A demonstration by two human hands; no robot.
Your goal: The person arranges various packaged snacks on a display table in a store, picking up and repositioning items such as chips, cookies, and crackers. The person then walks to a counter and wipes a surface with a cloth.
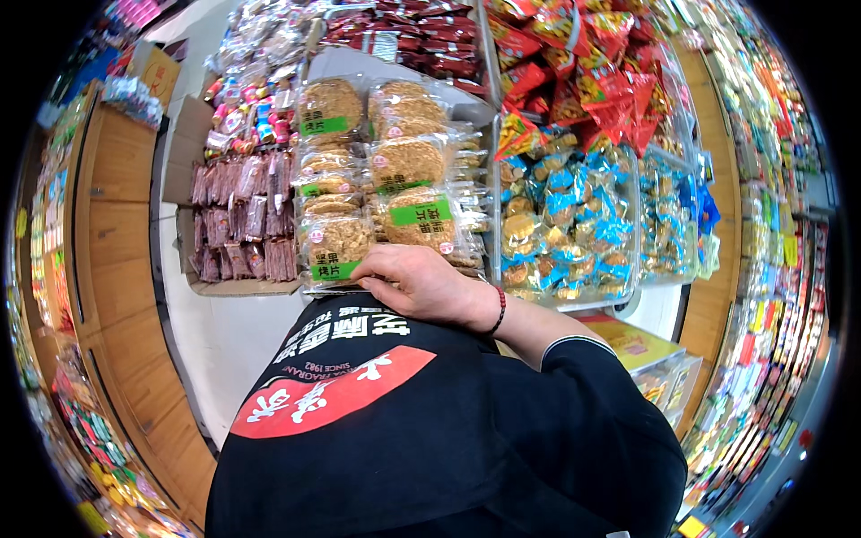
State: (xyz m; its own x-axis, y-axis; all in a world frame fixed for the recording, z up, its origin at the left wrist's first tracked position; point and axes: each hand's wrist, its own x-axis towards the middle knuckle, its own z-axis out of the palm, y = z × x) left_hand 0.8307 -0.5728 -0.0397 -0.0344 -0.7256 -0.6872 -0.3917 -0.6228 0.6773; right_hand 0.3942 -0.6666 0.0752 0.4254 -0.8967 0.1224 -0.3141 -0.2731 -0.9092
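My right hand (420, 282) reaches in from the right, a dark beaded bracelet on its wrist. Its thumb and fingertips pinch the near right corner of a clear-wrapped packet of round flat biscuits (336, 242) with a green label. That packet tops the front left stack in a box. Just behind the knuckles lies another wrapped biscuit packet (420, 218), its green label turned the other way. More biscuit packets (407, 161) are stacked farther back. My left hand is out of view. Below the hand, a black apron (403, 430) with a red printed patch fills the foreground.
Left of the biscuits, a cardboard box (185, 148) holds thin pink-brown wrapped sticks (242, 222). To the right, a clear plastic bin (632, 235) contains blue-and-clear wrapped snacks (565, 222). Red triangular snack bags (578, 74) are heaped behind it. Wooden cabinets (121, 181) and stocked shelves (773, 289) flank both sides.
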